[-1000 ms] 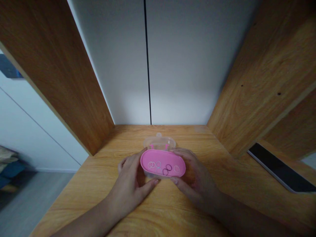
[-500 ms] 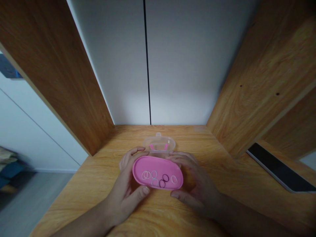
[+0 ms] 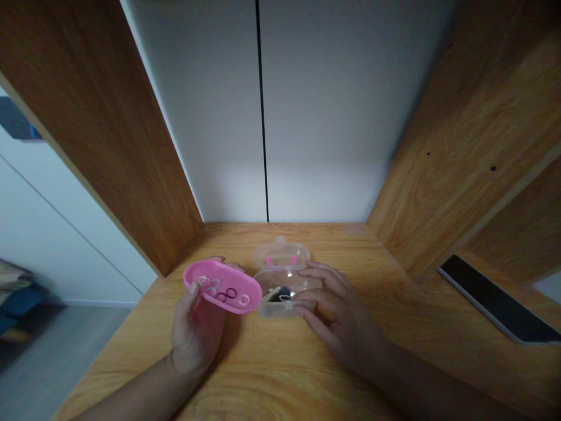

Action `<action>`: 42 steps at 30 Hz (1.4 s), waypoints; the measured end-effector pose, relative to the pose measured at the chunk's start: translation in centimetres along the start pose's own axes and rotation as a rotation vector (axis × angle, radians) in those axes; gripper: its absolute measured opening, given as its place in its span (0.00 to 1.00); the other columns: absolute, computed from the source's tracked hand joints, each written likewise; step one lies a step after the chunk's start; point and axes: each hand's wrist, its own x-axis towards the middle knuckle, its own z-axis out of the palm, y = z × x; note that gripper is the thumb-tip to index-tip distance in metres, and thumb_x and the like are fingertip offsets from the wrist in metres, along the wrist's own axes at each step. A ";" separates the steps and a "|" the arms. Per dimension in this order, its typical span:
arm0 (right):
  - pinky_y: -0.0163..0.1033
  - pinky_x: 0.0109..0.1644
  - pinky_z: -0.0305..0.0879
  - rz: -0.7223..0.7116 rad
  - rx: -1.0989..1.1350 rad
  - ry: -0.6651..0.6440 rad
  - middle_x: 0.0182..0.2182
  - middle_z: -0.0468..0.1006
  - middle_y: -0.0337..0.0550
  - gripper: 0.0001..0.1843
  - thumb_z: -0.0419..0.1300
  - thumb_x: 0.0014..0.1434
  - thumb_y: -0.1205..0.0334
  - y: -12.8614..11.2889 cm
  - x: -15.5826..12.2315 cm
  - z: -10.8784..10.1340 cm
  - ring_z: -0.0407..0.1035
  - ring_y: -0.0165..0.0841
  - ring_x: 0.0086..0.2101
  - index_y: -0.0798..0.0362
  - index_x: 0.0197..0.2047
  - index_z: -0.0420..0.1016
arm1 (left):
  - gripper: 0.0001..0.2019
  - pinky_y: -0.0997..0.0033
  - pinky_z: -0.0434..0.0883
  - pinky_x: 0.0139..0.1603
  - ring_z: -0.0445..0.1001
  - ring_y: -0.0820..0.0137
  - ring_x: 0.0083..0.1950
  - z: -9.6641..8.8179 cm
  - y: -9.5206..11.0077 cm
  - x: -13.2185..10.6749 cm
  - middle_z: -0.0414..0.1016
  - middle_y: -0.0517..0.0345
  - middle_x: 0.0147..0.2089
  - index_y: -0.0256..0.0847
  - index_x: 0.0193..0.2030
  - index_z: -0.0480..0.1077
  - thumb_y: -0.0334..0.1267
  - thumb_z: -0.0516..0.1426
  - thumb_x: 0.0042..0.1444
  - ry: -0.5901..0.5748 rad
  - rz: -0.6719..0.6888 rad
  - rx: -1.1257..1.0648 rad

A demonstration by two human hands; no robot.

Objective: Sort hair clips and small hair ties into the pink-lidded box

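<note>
My left hand (image 3: 199, 327) holds a shallow pink oval tray (image 3: 228, 280) at its left end, thumb over the rim, fingers beneath. Several small elastic hair ties (image 3: 231, 293) in white, pale green and dark colours lie in the tray, which tilts down to the right. Beside it stands a clear plastic case (image 3: 274, 311) with its hinged lid (image 3: 281, 255) swung back; pink clips show at the lid. Inside the case are a beige stick-like item (image 3: 270, 294) and a dark item (image 3: 284, 291), too small to name. Over the case's right end, my right hand (image 3: 333, 307) has its fingers apart.
A dark-screened phone or tablet (image 3: 495, 298) lies on the wooden desktop (image 3: 263, 374) at the right. Wooden side panels (image 3: 109, 117) rise on both sides, with a pale back panel (image 3: 324, 128) behind the case.
The pink tray has moved left and slightly up in my left hand, uncovering the clear case's contents. My right hand has let go of the tray and is now at the case's right end.
</note>
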 end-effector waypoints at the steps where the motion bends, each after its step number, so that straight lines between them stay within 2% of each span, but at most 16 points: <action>1: 0.58 0.62 0.62 0.008 0.000 0.012 0.55 0.72 0.46 0.09 0.61 0.62 0.67 0.1 0.0 0.0 0.62 0.44 0.60 0.46 0.45 0.75 | 0.28 0.51 0.74 0.53 0.78 0.53 0.48 0.1 0.1 0.1 0.80 0.51 0.40 0.41 0.51 0.73 0.57 0.63 0.48 -0.001 0.010 -0.012; 5: 0.59 0.61 0.64 0.028 -0.003 0.051 0.52 0.75 0.47 0.09 0.61 0.62 0.68 0.4 -0.1 0.2 0.65 0.45 0.58 0.47 0.44 0.75 | 0.28 0.55 0.76 0.48 0.80 0.57 0.42 0.5 0.2 0.4 0.80 0.53 0.37 0.41 0.54 0.72 0.56 0.63 0.50 0.018 0.010 -0.037; 8: 0.61 0.60 0.64 0.059 -0.027 0.071 0.51 0.76 0.47 0.09 0.61 0.61 0.69 0.5 0.0 0.2 0.66 0.46 0.57 0.47 0.43 0.74 | 0.26 0.52 0.78 0.45 0.81 0.56 0.39 0.5 0.3 0.6 0.79 0.55 0.35 0.43 0.53 0.72 0.53 0.63 0.51 0.046 -0.038 -0.073; 11: 0.62 0.59 0.66 0.083 -0.042 0.098 0.49 0.77 0.47 0.08 0.62 0.60 0.68 0.5 0.1 0.2 0.68 0.47 0.55 0.47 0.43 0.75 | 0.21 0.47 0.78 0.44 0.82 0.53 0.40 0.3 0.2 0.8 0.79 0.55 0.36 0.44 0.51 0.73 0.52 0.61 0.54 0.067 -0.085 -0.097; 14: 0.61 0.57 0.67 0.084 -0.051 0.118 0.47 0.78 0.47 0.07 0.61 0.61 0.68 0.5 0.2 0.2 0.69 0.46 0.53 0.47 0.42 0.75 | 0.19 0.46 0.78 0.48 0.82 0.52 0.44 0.0 -0.1 1.0 0.79 0.51 0.42 0.42 0.49 0.73 0.52 0.59 0.58 0.092 -0.094 -0.108; 18: 0.60 0.57 0.67 0.098 -0.067 0.127 0.46 0.79 0.47 0.07 0.61 0.61 0.67 0.6 0.2 0.2 0.70 0.46 0.53 0.47 0.42 0.76 | 0.22 0.49 0.77 0.52 0.81 0.52 0.47 -0.2 -0.4 1.3 0.79 0.45 0.46 0.36 0.49 0.73 0.54 0.56 0.60 0.105 -0.079 -0.086; 23: 0.59 0.57 0.67 0.093 -0.061 0.124 0.47 0.79 0.46 0.07 0.61 0.61 0.67 0.6 0.1 0.1 0.70 0.45 0.53 0.47 0.42 0.76 | 0.29 0.56 0.78 0.49 0.82 0.57 0.43 -0.2 -0.8 1.7 0.80 0.45 0.41 0.34 0.48 0.73 0.61 0.50 0.64 0.151 -0.049 0.002; 27: 0.59 0.57 0.67 0.102 -0.061 0.103 0.47 0.78 0.47 0.07 0.61 0.61 0.67 0.6 0.1 0.1 0.69 0.46 0.53 0.47 0.42 0.76 | 0.25 0.60 0.78 0.49 0.82 0.61 0.41 -0.3 -0.9 1.9 0.81 0.47 0.39 0.34 0.48 0.72 0.57 0.50 0.65 0.185 -0.021 0.029; 32: 0.58 0.56 0.68 0.095 -0.054 0.116 0.46 0.78 0.46 0.08 0.61 0.61 0.68 0.6 0.3 0.1 0.70 0.45 0.52 0.47 0.42 0.76 | 0.20 0.64 0.77 0.46 0.82 0.63 0.39 -0.1 -0.6 1.9 0.81 0.50 0.37 0.34 0.47 0.73 0.51 0.50 0.65 0.217 -0.017 0.033; 37: 0.59 0.57 0.67 0.099 -0.055 0.107 0.47 0.78 0.46 0.07 0.61 0.61 0.68 0.7 0.2 0.2 0.69 0.45 0.52 0.47 0.42 0.75 | 0.21 0.62 0.76 0.46 0.80 0.63 0.39 -0.2 -0.6 1.8 0.81 0.52 0.38 0.37 0.49 0.72 0.52 0.53 0.60 0.197 0.009 0.060; 42: 0.60 0.56 0.67 0.096 -0.051 0.107 0.46 0.78 0.47 0.07 0.61 0.61 0.68 0.7 0.2 0.2 0.69 0.46 0.52 0.47 0.42 0.75 | 0.22 0.67 0.74 0.44 0.79 0.66 0.38 -0.4 -0.7 1.7 0.79 0.56 0.37 0.40 0.51 0.70 0.53 0.57 0.57 0.159 0.080 0.130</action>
